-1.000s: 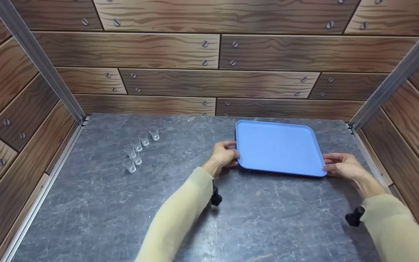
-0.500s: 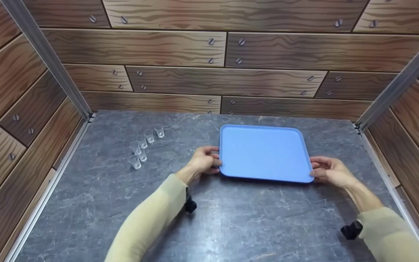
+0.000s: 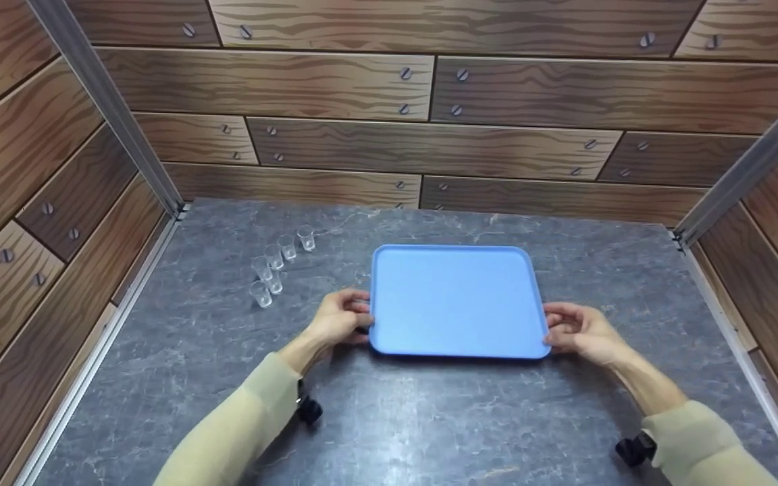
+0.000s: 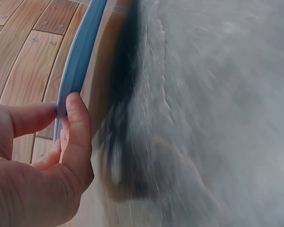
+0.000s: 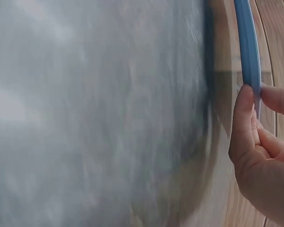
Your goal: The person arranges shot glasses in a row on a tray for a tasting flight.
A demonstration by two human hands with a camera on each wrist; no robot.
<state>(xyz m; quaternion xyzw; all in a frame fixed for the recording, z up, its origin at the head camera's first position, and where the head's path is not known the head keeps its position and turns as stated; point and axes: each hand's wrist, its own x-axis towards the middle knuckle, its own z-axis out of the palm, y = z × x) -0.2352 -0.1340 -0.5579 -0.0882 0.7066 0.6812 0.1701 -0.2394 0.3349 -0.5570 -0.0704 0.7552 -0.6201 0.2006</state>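
Observation:
A flat blue tray (image 3: 456, 300) with a low raised rim is held between both hands, its top bare. My left hand (image 3: 338, 318) grips its left edge near the front corner; in the left wrist view the thumb and fingers pinch the blue rim (image 4: 80, 56). On the opposite side my right hand (image 3: 585, 332) holds the right edge, and the right wrist view shows the rim (image 5: 248, 47) pinched the same way. Both wrist views show a gap between the tray's edge and the tabletop, so the tray is lifted off it.
Several small clear shot glasses (image 3: 274, 258) stand in a slanted, uneven row left of the tray. The grey marbled tabletop (image 3: 389, 418) is bounded by wood-patterned walls (image 3: 335, 148) at the back and sides, with metal posts in the corners.
Both hands have carried the blue tray leftward and nearer to the body, and it has turned to lie squarer. The glasses keep their places; the head view has shifted slightly.

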